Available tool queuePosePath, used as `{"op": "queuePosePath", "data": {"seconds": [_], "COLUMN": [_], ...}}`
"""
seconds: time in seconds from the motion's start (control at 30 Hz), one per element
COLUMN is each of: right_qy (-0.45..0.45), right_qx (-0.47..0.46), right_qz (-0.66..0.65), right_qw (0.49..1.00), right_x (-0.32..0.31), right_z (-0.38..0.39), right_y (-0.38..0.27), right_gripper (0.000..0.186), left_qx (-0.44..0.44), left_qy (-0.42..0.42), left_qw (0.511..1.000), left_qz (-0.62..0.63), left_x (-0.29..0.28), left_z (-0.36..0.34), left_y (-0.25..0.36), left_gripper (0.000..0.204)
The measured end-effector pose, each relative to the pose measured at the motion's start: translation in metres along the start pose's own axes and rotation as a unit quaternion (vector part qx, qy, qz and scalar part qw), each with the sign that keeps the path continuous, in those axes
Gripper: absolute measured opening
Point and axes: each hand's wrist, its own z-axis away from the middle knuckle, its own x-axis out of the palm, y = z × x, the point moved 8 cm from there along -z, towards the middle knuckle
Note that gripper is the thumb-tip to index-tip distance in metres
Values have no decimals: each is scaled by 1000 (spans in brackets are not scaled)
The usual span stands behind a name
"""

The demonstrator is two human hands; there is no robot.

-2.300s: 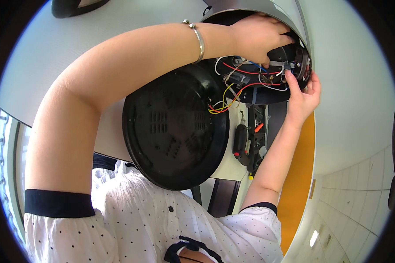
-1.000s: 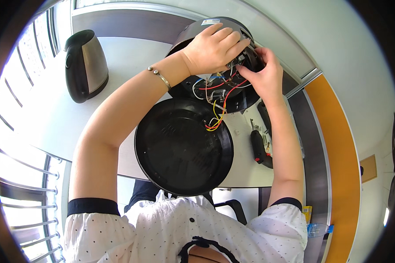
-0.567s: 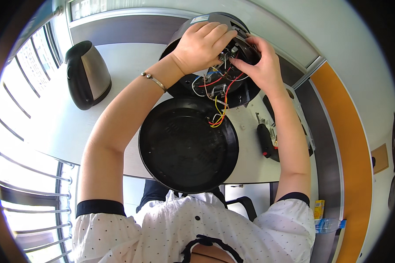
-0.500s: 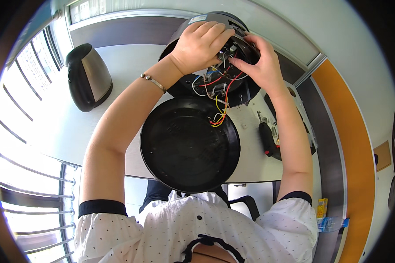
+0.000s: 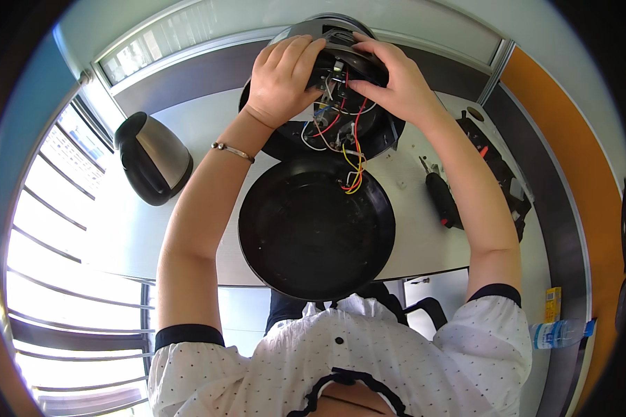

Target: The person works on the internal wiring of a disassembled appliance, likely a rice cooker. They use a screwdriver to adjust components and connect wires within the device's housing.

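Note:
An opened electric appliance stands at the far side of the table, its round dark housing [image 5: 379, 139] showing bare inner parts. My left hand [image 5: 279, 80] wraps over the left of its upper section, fingers on the outside and thumb at the inner edge. Opposite it, my right hand [image 5: 400, 83] grips the right side of that section, its thumb inside near the wiring. Red, yellow, white and blue wires [image 5: 355, 142] hang out of the housing. Some run down to a round black pan [image 5: 313, 240], which lies nearer me at the table's front edge. The exact fingertip contacts are partly hidden.
A black and steel kettle [image 5: 156, 160] stands on the table [image 5: 209, 115] at left. Right of the pan lie a black-handled screwdriver [image 5: 441, 198] and a black tool case [image 5: 497, 167], partly behind my right forearm. A plastic bottle [image 5: 558, 334] and yellow box [image 5: 553, 304] are lower right.
The view has shifted, so the scene sits differently in it. My left hand has moved left along the upper section, and my right fingers have shifted up onto its top edge.

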Motion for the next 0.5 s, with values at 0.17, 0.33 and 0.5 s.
{"op": "queuePosePath", "data": {"seconds": [0.17, 0.33, 0.5], "right_qy": [54, 140, 147], "right_qx": [-4, -30, -97], "right_qz": [-2, 75, 53], "right_qw": [999, 987, 983], "right_x": [-13, -37, -41], "right_z": [7, 29, 63], "right_y": [-7, -29, -82], "right_gripper": [48, 49, 30], "left_qx": [2, -3, -2], "left_qy": [-16, -20, -25], "left_qw": [1000, 1000, 999], "left_qz": [-6, -19, -29], "left_x": [4, 8, 7], "left_z": [0, 0, 2], "left_y": [-1, 0, -2], "left_gripper": [78, 71, 67]}}
